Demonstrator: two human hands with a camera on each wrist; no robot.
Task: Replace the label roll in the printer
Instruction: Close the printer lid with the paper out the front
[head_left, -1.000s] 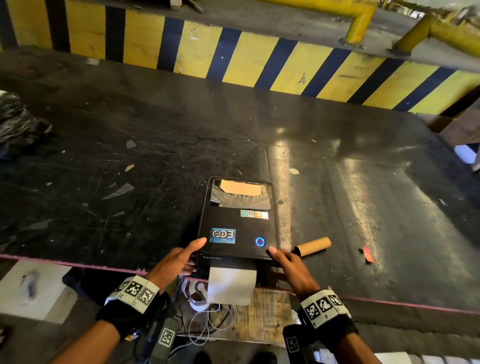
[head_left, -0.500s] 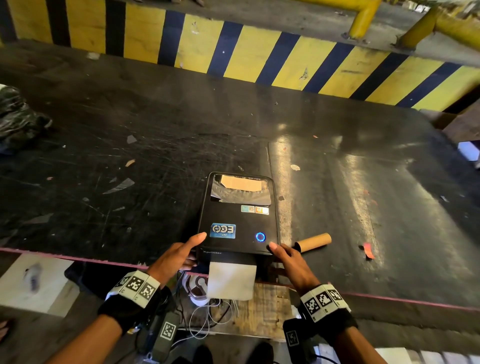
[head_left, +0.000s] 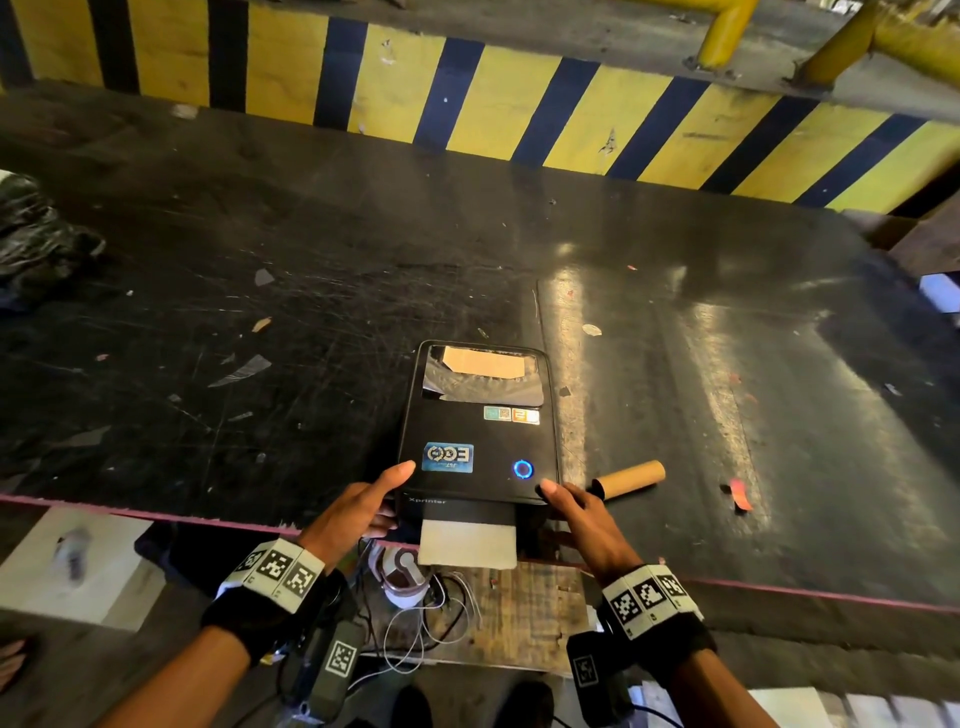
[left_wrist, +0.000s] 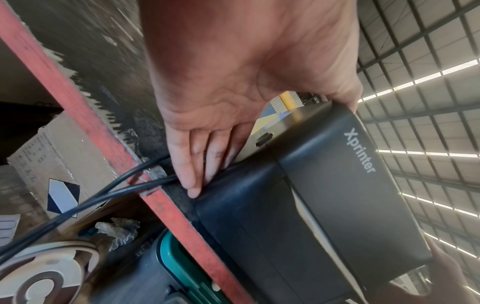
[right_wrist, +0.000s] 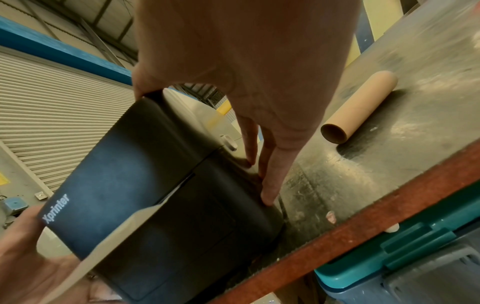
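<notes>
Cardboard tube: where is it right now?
In the head view the cardboard tube lies on its side on the table, just right of the printer at its front corner and beyond the right hand.

Around you: a worn, dark counter (head_left: 260, 249) and warehouse clutter.
Your scratched counter carries paper scraps, a red scrap (head_left: 740, 493) to your right and a crumpled black bag (head_left: 36, 234) at the far left. A yellow-and-blue striped barrier (head_left: 467, 98) runs along its far edge. Beneath the near edge you have a teal bin (right_wrist: 420, 236), a cardboard box (left_wrist: 46, 148) and black cables (left_wrist: 155, 183).
</notes>
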